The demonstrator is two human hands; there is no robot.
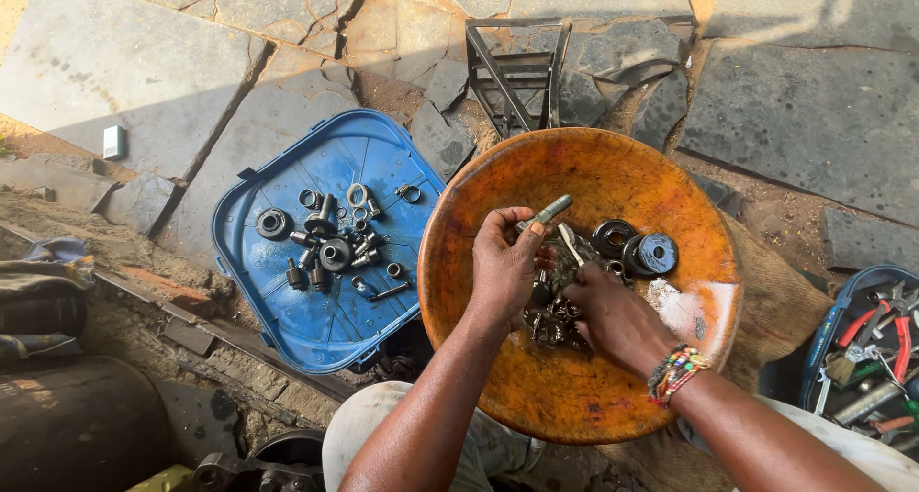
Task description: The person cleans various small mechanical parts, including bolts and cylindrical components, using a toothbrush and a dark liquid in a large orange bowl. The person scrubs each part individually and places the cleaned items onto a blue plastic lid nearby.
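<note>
Left hand (503, 262) pinches a bolt (544, 212); our right hand (613, 315) digs, grip hidden, in the bowl's (574, 396) parts; sorted hardware fills the blue lid (287, 320) at nine o'clock.

Cracked stone-slab ground (823, 119), blue lid (287, 310), orange bowl (593, 396), metal frame (517, 71)

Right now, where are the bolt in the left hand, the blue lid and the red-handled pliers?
Bolt (546, 212), head view: middle of its shank.
Blue lid (263, 305), head view: bare lower-left surface.
Red-handled pliers (901, 331), head view: a red handle.
</note>
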